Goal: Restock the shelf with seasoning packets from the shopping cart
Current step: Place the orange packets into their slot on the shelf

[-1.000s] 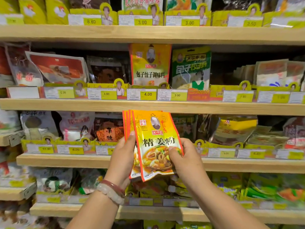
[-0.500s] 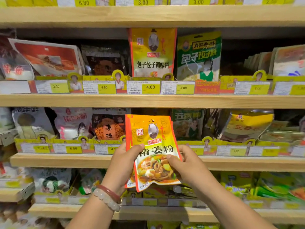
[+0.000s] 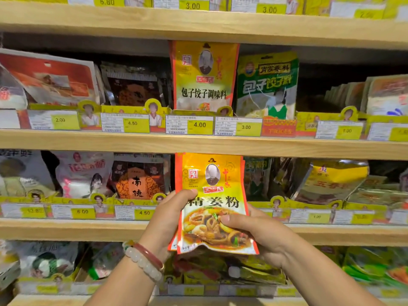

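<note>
I hold a small stack of yellow-and-orange seasoning packets (image 3: pixel 213 186), upright, in front of the third wooden shelf (image 3: pixel 66 230). My left hand (image 3: pixel 170 215) grips the stack's left edge, thumb across the front near the black lettering. My right hand (image 3: pixel 254 235) pinches the lower right side, thumb on the printed food picture. The packets' top edge reaches the underside of the shelf board above (image 3: pixel 309 149). The shopping cart is out of view.
Wooden shelves run across the whole view, each fronted by a yellow price-tag rail (image 3: pixel 132 123). A taller yellow packet (image 3: pixel 204 76) and a green packet (image 3: pixel 267 85) stand on the shelf above. An orange-brown packet (image 3: pixel 138 177) and tilted yellow bags (image 3: pixel 331 182) flank my stack.
The stack has moved forward to the third shelf and stands straighter. The fanned packets are squared together, and the view has closed in on the shelves.
</note>
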